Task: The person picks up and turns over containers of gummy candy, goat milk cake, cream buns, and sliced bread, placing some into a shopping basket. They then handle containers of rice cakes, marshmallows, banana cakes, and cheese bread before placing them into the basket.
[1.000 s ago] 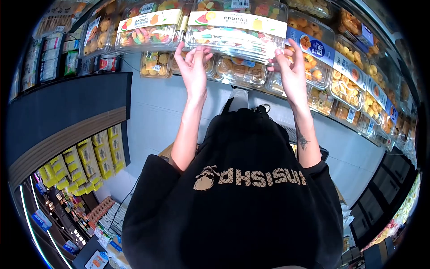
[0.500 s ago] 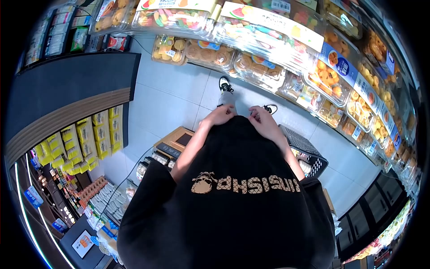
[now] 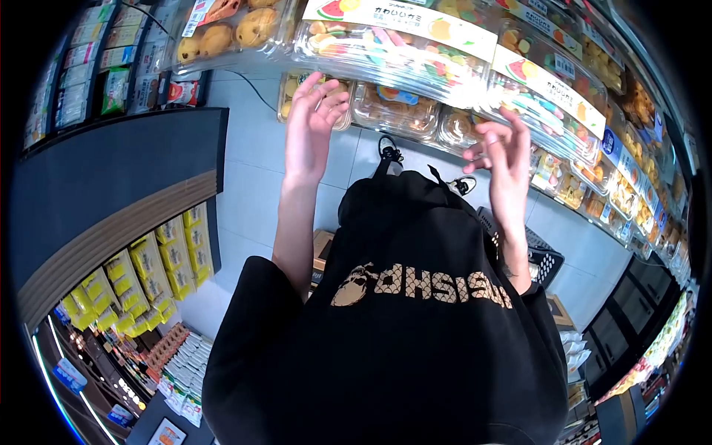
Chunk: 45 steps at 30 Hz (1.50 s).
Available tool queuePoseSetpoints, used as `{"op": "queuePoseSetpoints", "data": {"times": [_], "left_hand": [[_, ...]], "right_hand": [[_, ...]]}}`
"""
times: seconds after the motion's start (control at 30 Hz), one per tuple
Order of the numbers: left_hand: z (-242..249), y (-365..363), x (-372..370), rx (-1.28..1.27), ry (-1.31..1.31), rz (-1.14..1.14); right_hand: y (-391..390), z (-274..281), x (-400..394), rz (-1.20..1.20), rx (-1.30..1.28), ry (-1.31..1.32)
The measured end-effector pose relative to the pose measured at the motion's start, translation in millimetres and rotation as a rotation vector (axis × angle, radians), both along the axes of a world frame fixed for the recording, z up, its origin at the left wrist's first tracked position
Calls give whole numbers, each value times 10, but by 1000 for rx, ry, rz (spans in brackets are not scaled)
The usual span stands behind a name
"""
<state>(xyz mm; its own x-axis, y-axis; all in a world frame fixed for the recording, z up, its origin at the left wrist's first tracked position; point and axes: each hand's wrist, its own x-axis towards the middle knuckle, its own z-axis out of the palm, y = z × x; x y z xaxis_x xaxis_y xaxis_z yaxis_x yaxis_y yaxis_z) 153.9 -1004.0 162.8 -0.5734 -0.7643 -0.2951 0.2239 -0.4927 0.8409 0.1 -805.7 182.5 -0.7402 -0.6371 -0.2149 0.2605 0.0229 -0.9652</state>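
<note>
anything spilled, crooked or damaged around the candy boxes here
Nothing clearly stands out: the candy boxes look closed and whole, and no spill shows on the visible floor, though glare hides some detail.

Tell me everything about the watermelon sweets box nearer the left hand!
That sweets box looks like clear, shiny plastic, filled with colourful sweets. A pale band across it shows watermelon, orange fruit and writing. It looks shut and sits between a box of golden bakes and another sweets box. The left hand is close below in the view; I can't tell whether they touch.
</note>
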Motion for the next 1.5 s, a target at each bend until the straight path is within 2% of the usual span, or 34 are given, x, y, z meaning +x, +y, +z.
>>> {"op": "queuePoseSetpoints", "data": {"times": [0.13,0.3,0.4,0.53,0.63,0.73,0.77,0.87,0.9,1.0,1.03,1.13,1.33,1.4,1.43,1.5], "left_hand": [[76,-295,86,157,113,-95],[131,-407,113,200,19,-149],[166,-390,93,126,-2,-142],[190,-389,53,138,104,-251],[248,-325,34,51,28,-230],[170,-286,54,-20,40,-197],[151,-283,74,33,128,-187],[377,-193,16,178,157,-165],[290,-240,66,214,223,-217],[227,-289,92,284,115,-340],[314,-259,35,270,120,-467],[308,-135,24,98,-164,-457],[292,-125,68,-52,-109,-585],[294,-79,59,-111,-101,-548],[276,-54,34,-129,-96,-501],[265,-21,23,-163,-106,-443]], "right_hand": [[-304,52,-59,-109,53,-98],[-498,99,-20,-146,75,-123],[-547,88,-25,-166,64,-107],[-550,64,-22,-185,41,-65],[-454,140,54,-194,49,-17],[-176,129,110,-145,-30,82],[-120,141,144,-191,-28,104],[143,126,214,-164,-96,-39],[177,98,240,-182,-116,-57],[278,-5,289,-214,-214,-179],[308,-52,290,-211,-188,-162],[319,-33,277,-155,-282,-162],[193,140,351,-353,-222,-347],[220,-14,355,-325,-15,-208],[202,19,361,-282,-49,-230],[242,-60,365,-228,27,-112]]}}
